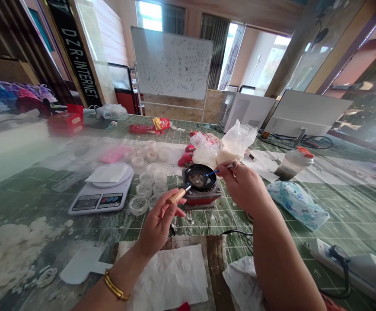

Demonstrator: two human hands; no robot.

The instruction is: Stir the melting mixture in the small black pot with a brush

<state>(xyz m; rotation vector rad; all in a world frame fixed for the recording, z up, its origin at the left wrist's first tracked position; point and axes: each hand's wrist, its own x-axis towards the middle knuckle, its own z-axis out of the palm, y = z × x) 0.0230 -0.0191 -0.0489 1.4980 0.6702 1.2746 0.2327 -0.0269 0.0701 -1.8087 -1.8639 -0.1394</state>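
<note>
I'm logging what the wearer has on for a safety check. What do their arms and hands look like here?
Both forearms are bare, with no sleeves in view and no gloves. The left hand has a gold bangle at the wrist. The right hand shows no ring, watch or bracelet.

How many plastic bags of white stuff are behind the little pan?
2. One bag sits just behind the black pan on its left; the other bag is right beside it, nearer the right hand. More may be hidden behind.
</note>
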